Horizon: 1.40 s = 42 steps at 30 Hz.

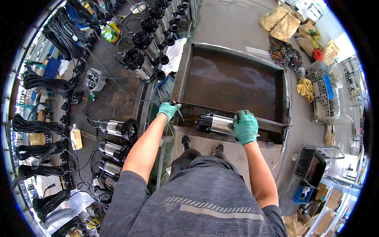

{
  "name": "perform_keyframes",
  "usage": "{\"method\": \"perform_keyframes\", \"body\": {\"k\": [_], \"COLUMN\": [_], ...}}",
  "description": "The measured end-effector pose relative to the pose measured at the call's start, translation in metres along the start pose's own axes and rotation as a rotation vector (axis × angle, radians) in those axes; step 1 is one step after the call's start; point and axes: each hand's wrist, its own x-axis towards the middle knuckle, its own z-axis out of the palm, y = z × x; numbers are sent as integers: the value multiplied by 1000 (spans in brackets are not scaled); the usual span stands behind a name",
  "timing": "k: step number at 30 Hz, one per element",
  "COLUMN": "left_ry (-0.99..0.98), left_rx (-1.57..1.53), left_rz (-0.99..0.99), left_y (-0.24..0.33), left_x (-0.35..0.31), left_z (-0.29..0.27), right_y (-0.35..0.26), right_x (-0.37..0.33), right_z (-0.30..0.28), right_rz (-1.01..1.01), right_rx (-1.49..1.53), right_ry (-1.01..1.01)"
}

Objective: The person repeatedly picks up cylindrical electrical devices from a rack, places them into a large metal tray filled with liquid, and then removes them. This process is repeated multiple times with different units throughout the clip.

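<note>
Right hand (245,126), green-gloved, fingers curled down and pressed over the near end of a stainless submersible pump (216,124), gripping it. Pump lying on its side along the near rim of a wide, shallow steel tank (276,125) of brown water, black end pointing left toward the other hand. Left hand (168,110), gloved alike, fingers closed around a slim dark tool (178,111) at the tank's near left corner, just beside the pump's black end but apart from it. Further out: a dark, stained workbench (114,98) on the left carrying rows of similar pumps (118,128) and coiled black cables (37,127). Grey concrete floor (233,23) beyond the tank, with tan sacks (282,21) and a wire basket (325,89) at right.
</note>
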Motion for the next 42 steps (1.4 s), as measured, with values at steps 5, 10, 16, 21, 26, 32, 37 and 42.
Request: {"method": "perform_keyframes", "body": {"k": [5, 10, 16, 21, 26, 32, 37, 42], "left_ry": [22, 10, -99, -182, -306, -330, -381, -428], "left_rx": [126, 237, -397, -739, -815, -824, -767, -811], "left_rz": [32, 92, 117, 4, 16, -22, 67, -12], "left_y": [22, 18, 26, 15, 5, 0, 18, 28], "left_x": [-9, -35, -74, -81, -88, -87, -86, -80], "left_z": [2, -4, -19, -28, -12, -3, -10, -11], "right_y": [1, 0, 0, 2, 1, 0, 3, -1], "right_x": [-1, 0, 1, -1, -2, -1, -2, -2], "right_z": [4, 4, 6, 7, 6, 6, 9, 7], "right_rz": [36, 34, 29, 30, 24, 46, 44, 62], "right_rx": [-25, -35, -43, -43, -34, -44, -49, -68], "right_ry": [49, 65, 66, 57, 70, 60, 71, 44]}}
